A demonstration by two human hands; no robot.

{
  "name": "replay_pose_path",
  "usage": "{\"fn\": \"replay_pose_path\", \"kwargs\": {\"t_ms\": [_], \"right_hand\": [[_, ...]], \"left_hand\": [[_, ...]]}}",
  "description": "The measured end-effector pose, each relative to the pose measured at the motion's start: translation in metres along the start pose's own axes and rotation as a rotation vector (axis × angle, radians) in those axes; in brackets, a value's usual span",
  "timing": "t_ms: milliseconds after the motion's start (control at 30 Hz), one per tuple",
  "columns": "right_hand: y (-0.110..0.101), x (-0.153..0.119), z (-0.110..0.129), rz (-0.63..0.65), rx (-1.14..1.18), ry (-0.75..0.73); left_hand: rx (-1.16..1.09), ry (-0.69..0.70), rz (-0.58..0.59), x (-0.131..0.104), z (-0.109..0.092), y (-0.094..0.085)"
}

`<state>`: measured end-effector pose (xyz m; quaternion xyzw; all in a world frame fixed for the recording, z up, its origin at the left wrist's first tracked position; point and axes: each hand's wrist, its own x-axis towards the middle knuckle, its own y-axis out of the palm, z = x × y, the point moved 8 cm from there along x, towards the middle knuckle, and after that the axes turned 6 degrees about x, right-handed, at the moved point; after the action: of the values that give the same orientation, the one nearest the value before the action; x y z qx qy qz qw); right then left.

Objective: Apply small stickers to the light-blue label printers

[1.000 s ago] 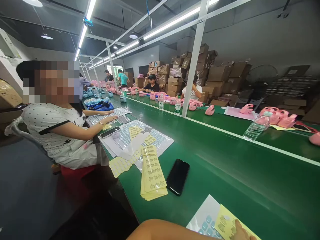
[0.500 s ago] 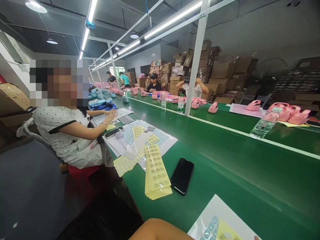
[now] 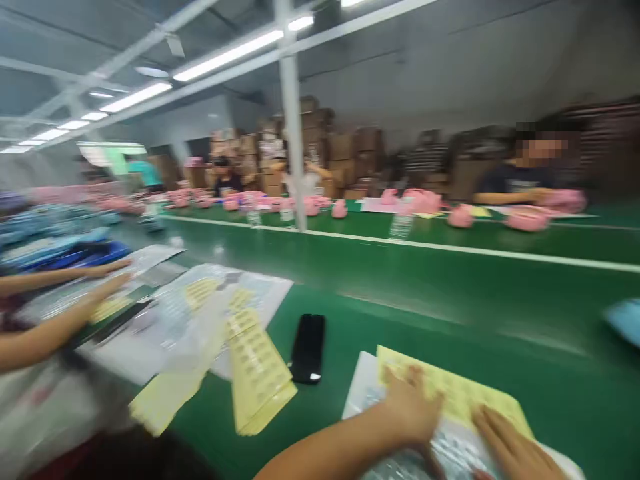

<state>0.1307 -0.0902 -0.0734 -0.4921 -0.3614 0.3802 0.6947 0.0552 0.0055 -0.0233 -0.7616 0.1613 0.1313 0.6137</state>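
My left hand (image 3: 411,408) rests on a yellow sticker sheet (image 3: 450,387), fingers stretched and spread, though blurred by motion. My right hand (image 3: 513,440) lies to its right with fingers extended, touching the lower edge of the same sheet. Underneath is a white sheet (image 3: 355,387) with glossy pale-blue pieces (image 3: 457,450), partly covered by my hands. Neither hand appears to grip anything. Left of them a black phone (image 3: 308,348) lies on the green table (image 3: 340,427).
A stack of yellow label strips (image 3: 257,373) lies beyond the phone, beside overlapping white sheets (image 3: 200,320). At the left a co-worker's hands (image 3: 113,277) are over other sheets. Pink toy-like cases (image 3: 460,216) and a bottle (image 3: 401,223) stand across the table; a light-blue object (image 3: 625,320) is at the right edge.
My view has swung right. Both my hands now show on the sheets, and a yellow sticker sheet lies across the white one under them.
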Motion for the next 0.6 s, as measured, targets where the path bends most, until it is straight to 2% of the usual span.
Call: {"fn": "replay_pose_path", "kwargs": {"t_ms": [67,167,200,267,367,467,600], "right_hand": [[-0.011,-0.018,0.014,0.188,0.033,0.207],[-0.031,-0.010,0.034,0.274,0.165,0.298],[-0.037,-0.004,0.035,0.251,0.200,0.293],[-0.048,0.001,0.032,0.125,0.220,0.278],[-0.051,-0.002,0.030,-0.023,0.188,0.250],[-0.048,-0.004,0.032,-0.088,0.134,0.228],[-0.046,-0.002,0.030,-0.160,0.088,0.214]], "left_hand": [[0.007,0.007,-0.041,-0.006,0.012,-0.003],[0.093,-0.004,-0.071,0.006,0.027,-0.001],[0.134,0.003,-0.091,0.011,0.029,0.000],[0.219,0.012,-0.186,0.014,0.030,-0.002],[0.296,0.023,-0.339,0.009,0.030,-0.005],[0.343,0.086,-0.484,0.004,0.029,-0.008],[0.390,0.204,-0.592,0.003,0.028,-0.004]]}}
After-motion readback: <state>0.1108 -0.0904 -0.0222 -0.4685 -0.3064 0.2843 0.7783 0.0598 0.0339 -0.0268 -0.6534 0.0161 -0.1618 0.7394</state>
